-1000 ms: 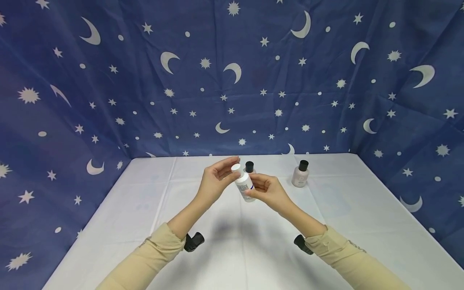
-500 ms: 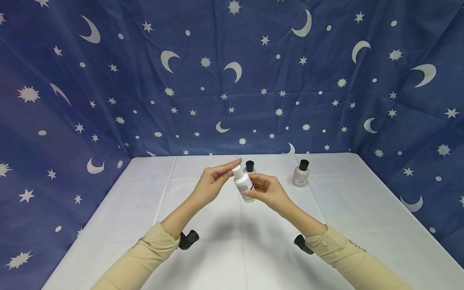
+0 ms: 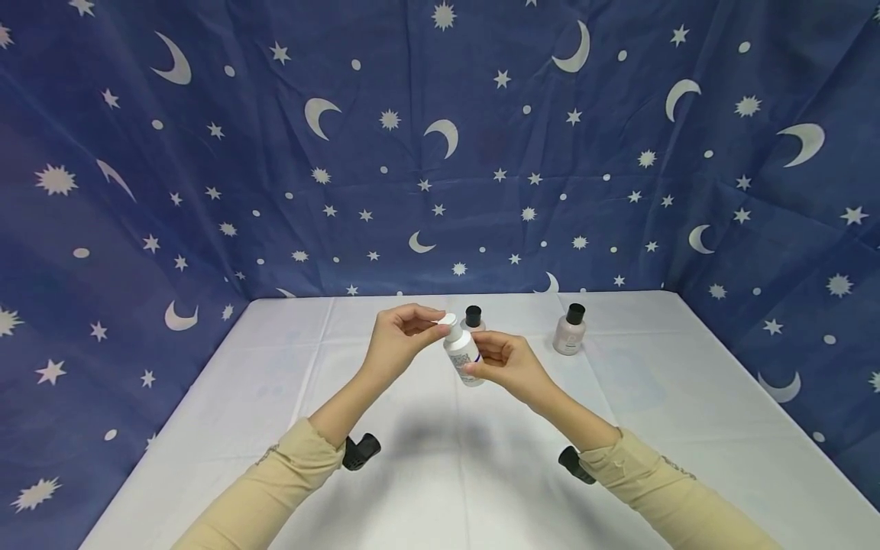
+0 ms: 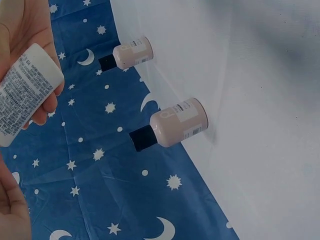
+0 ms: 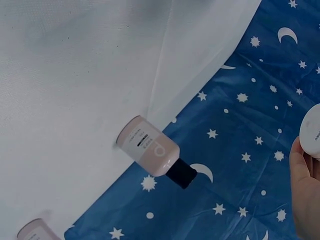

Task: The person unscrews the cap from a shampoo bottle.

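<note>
A small white bottle (image 3: pixel 462 357) with a printed label is held tilted above the table, its white cap (image 3: pixel 450 320) towards the upper left. My right hand (image 3: pixel 507 362) grips its body between thumb and fingers. With thumb and fingertips, my left hand (image 3: pixel 400 338) pinches the cap. Dense small print covers the bottle (image 4: pixel 29 92) in the left wrist view, where the right hand (image 4: pixel 36 30) is behind it. In the right wrist view, the bottle's round base (image 5: pixel 312 131) shows at the edge beside the right hand (image 5: pixel 307 187).
Two pale pink bottles with black caps stand on the white-covered table (image 3: pixel 275 382). One pink bottle (image 3: pixel 570 336) is at the back right; the other pink bottle (image 3: pixel 473 324) is partly hidden behind the white bottle. A blue star-and-moon cloth (image 3: pixel 440 191) hangs behind.
My left fingers straightened over the cap half a second ago, and have now drawn back left and closed on it again. The right hand and the bottle have hardly moved.
</note>
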`<state>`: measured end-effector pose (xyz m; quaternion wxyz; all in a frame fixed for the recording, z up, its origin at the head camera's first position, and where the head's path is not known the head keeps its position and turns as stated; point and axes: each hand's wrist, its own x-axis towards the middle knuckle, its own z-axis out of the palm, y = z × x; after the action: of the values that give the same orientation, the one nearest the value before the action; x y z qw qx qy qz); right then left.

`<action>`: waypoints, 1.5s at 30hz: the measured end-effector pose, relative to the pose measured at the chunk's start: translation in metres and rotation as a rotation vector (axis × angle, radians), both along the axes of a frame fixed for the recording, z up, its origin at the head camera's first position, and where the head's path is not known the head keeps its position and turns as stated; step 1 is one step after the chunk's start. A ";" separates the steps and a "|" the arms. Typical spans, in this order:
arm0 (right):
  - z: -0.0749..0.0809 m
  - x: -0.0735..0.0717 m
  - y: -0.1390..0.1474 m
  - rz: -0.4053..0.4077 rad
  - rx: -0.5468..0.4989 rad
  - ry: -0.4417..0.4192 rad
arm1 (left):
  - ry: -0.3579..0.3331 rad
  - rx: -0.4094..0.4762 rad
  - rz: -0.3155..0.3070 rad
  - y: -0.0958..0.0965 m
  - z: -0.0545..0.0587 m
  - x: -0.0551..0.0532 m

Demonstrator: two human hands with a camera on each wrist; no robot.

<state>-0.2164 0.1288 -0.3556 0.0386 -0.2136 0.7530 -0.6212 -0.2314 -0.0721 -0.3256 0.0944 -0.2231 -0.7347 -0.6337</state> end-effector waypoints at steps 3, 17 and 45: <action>0.001 0.000 -0.001 -0.003 0.003 0.002 | 0.016 0.008 0.016 0.001 0.000 -0.001; 0.005 0.000 -0.002 -0.035 0.002 -0.013 | 0.064 0.003 -0.089 0.002 -0.001 -0.002; 0.003 0.001 0.001 -0.014 -0.013 -0.021 | -0.026 0.008 -0.265 -0.003 -0.005 -0.005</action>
<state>-0.2149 0.1300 -0.3523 0.0406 -0.2023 0.7499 -0.6286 -0.2365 -0.0747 -0.3307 0.0011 -0.3095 -0.6975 -0.6463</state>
